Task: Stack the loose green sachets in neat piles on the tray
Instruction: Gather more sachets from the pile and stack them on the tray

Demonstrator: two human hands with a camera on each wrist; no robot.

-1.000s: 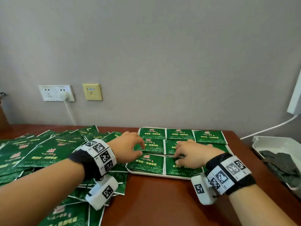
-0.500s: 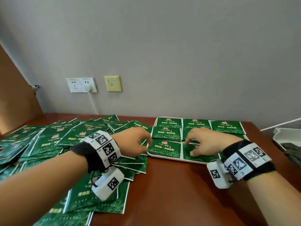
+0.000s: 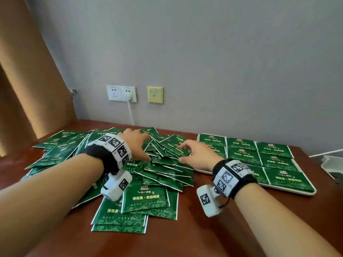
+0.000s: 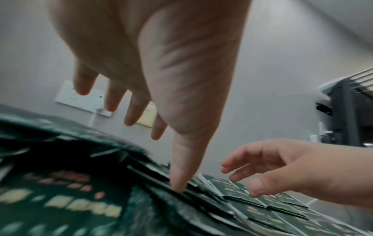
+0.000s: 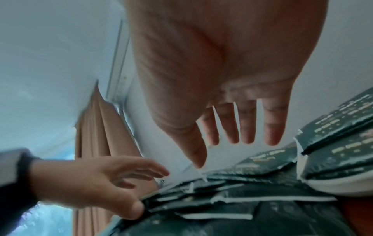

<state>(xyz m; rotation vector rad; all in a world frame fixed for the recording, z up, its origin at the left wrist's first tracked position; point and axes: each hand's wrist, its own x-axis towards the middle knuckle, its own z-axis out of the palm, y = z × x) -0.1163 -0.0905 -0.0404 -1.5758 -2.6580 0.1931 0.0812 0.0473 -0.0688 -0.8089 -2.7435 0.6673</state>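
Note:
A heap of loose green sachets point(image 3: 167, 169) covers the left and middle of the brown table. To its right, a white tray point(image 3: 289, 191) holds green sachets point(image 3: 241, 153) laid in flat rows. My left hand point(image 3: 146, 147) hovers over the heap with fingers spread, and its thumb tip point(image 4: 177, 188) touches a sachet edge. My right hand point(image 3: 183, 153) reaches over the heap's right side, just left of the tray. Its fingers point(image 5: 248, 127) are straight and hold nothing. Each wrist view shows the other hand, open above the sachets.
On the wall behind are a white double socket point(image 3: 121, 93) with a plugged cord point(image 3: 131, 115) and a yellow plate point(image 3: 155, 94). A tan curtain point(image 3: 27, 89) hangs at the left. A white container point(image 3: 332, 164) sits at the right edge. Bare table point(image 3: 185, 238) lies in front.
Both hands have left the tray and moved left onto the loose heap, opening as they went. The head view has swung left with them.

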